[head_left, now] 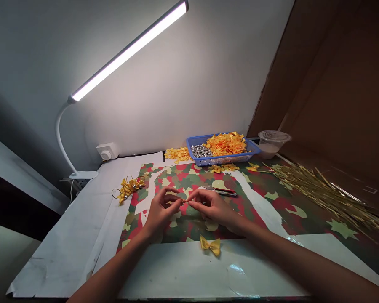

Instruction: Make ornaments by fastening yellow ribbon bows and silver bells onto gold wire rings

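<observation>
My left hand [161, 210] and my right hand [214, 207] meet over the middle of the patterned sheet, fingertips nearly touching. Both pinch a small, thin orange-yellow piece [185, 201]; most of it is hidden by the fingers, so its kind is unclear. Just behind my right hand lies a pair of red-handled scissors or pliers [224, 192], partly covered by the hand. Nearer to me, a yellow ribbon bow [210, 245] rests on the white surface. To the left sits a cluster of yellow bows with silver bells and rings [129, 187].
A blue basket [221, 160] at the back holds orange-yellow bows [227, 144] and silver bells [201, 151]. More bows [178, 155] lie beside it. At right are a lidded plastic cup [270, 145] and a bundle of gold twist ties [322, 193]. A lamp [129, 52] shines overhead.
</observation>
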A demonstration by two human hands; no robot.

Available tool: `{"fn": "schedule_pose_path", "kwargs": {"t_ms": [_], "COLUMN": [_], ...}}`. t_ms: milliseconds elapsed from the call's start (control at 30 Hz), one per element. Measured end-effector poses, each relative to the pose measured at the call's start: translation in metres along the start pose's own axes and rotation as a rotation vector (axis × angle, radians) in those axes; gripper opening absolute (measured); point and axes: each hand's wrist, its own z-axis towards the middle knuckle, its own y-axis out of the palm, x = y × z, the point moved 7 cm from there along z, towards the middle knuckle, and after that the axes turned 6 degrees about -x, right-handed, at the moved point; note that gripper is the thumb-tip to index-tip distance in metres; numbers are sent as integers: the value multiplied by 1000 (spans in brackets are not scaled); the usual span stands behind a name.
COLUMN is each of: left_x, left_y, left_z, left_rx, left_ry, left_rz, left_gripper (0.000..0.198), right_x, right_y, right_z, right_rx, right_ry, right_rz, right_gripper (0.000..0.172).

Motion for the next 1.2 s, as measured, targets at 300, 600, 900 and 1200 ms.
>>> {"fn": "schedule_pose_path", "kwargs": {"t_ms": [300,600,900,1200], "left_x": [-6,-8,-10,-11], "left_y": [-2,-4,-1,2], "left_z": [3,4,6,7], "left_rx": [29,54,15,-44], "left_ry": [-77,-113,-104,-99], "left_rz": [-73,-122,-115,-178], "left_gripper": [45,47,40,29], "right_x": [2,-2,-2,-10], "right_y": [0,-1,-5,-4], "right_z": [2,0,-1,-2], "right_rx": [43,57,100,91], "right_ry": [-57,-88,-83,-75], "right_rz": [-80,-75,-68,0], "right_gripper": [30,31,32,34]}}
